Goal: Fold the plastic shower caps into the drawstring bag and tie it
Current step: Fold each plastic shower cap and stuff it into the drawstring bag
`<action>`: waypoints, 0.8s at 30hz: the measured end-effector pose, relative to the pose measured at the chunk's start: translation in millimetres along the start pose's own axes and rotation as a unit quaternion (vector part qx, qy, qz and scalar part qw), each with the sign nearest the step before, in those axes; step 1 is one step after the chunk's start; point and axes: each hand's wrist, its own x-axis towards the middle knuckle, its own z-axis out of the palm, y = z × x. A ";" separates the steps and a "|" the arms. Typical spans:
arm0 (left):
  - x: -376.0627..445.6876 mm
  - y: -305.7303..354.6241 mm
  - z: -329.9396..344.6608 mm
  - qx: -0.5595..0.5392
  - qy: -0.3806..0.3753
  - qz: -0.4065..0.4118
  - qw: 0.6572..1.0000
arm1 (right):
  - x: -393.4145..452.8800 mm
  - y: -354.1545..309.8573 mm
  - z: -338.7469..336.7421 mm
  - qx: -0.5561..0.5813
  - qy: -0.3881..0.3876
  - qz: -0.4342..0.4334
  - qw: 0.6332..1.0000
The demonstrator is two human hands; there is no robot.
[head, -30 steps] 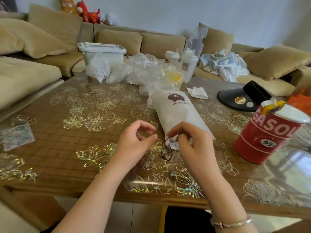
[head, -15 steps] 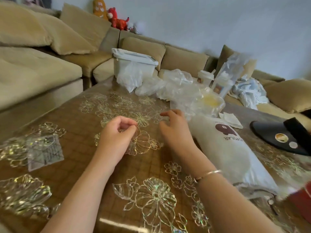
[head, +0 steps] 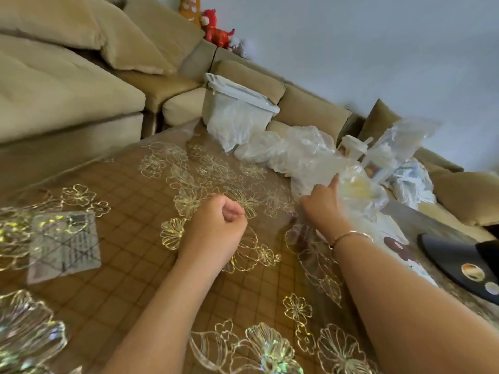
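Both forearms stretch out over the table, a brown surface under a clear cover printed with gold flowers. The left hand sits nearest, well in from the table's near edge, fingers curled into a loose fist with nothing visible inside it. The right hand reaches farther across the table, a thin bracelet on its wrist, with its fingers at the edge of the crumpled plastic shower caps; whether they grip the plastic or only touch it cannot be told. The two hands are apart. The white drawstring bag lies on the table just right of the right wrist, mostly hidden behind that forearm. The shower caps are heaped toward the table's far side, with a white lidded bin beyond them at the far edge.
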 end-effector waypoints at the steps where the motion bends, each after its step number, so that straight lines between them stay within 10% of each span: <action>1: 0.3 -1.8 -0.1 0.006 -0.001 -0.002 1.000 | 1.5 0.7 0.1 -0.015 -0.013 0.014 1.000; 7: 0.4 -3.4 -0.9 0.036 -0.010 0.001 0.999 | 1.8 5.8 2.0 -0.059 -0.052 0.041 0.996; 15: -8.5 1.4 -3.5 -0.030 0.027 0.029 0.999 | -55.2 -27.1 -10.7 0.100 0.107 -0.100 0.984; 24: -47.5 10.3 -21.6 -0.086 -0.013 0.060 0.994 | -204.1 -27.5 -52.5 0.584 -0.003 -0.177 0.792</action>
